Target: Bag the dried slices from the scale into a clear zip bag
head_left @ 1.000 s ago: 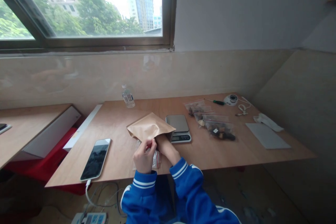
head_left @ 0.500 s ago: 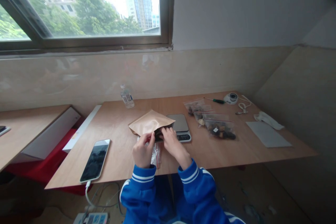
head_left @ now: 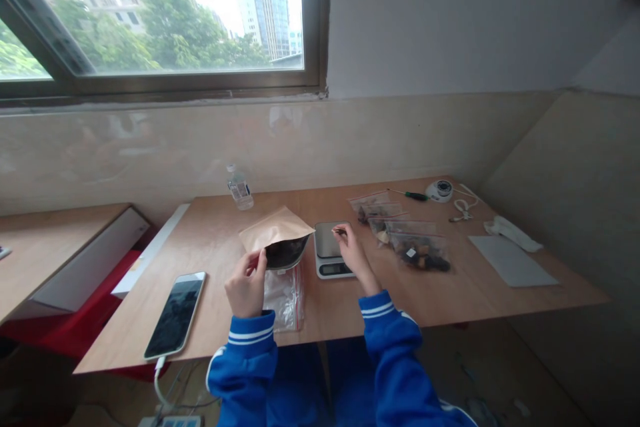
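Note:
My left hand (head_left: 247, 283) pinches the near edge of a brown kraft paper pouch (head_left: 273, 228), whose dark mouth gapes toward me; its contents are hidden in shadow. Over the metal plate of a white kitchen scale (head_left: 326, 247), my right hand (head_left: 353, 250) has its fingertips closed on a small dark piece (head_left: 341, 232), too small to name. Clear zip bags (head_left: 286, 300) with red seals lie under the pouch's front. To the right of the scale rest several filled zip bags (head_left: 420, 250) with dark and tan pieces inside.
A smartphone (head_left: 176, 315) with a charging cable lies at the left front, and a water bottle (head_left: 240, 188) stands behind the pouch. At the back right are a green screwdriver (head_left: 416, 196) and a dome camera (head_left: 441, 191). White paper (head_left: 513, 260) lies near the right edge.
My right hand has come out of the pouch and moved right over the scale, with a small dark piece in its fingertips. My left hand and the pouch have shifted slightly left.

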